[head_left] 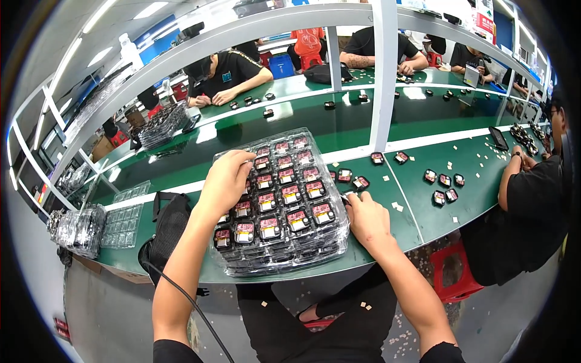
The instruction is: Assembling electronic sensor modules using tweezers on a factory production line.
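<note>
A stack of clear plastic trays point(284, 254) stands in front of me on the green table. Rows of small black rounded gadgets point(291, 193) with red, white and yellow faces fill the top tray. My left hand point(225, 184) lies over the tray's left side, fingers curled together above the upper left cells; what they hold, if anything, is hidden. At the stack's right edge, my right hand point(369, 222) is closed in a pinch, with a small pale bit at its fingertips that is too small to name. Just beyond it lie a few loose black gadgets point(361, 183).
A black bag point(171, 233) with a cable lies left of the stack, beside empty clear trays point(124, 224). A white post point(382, 78) rises behind. More gadgets point(445, 180) and pale paper squares are scattered rightward. Co-workers sit across and at right, near a red stool point(451, 272).
</note>
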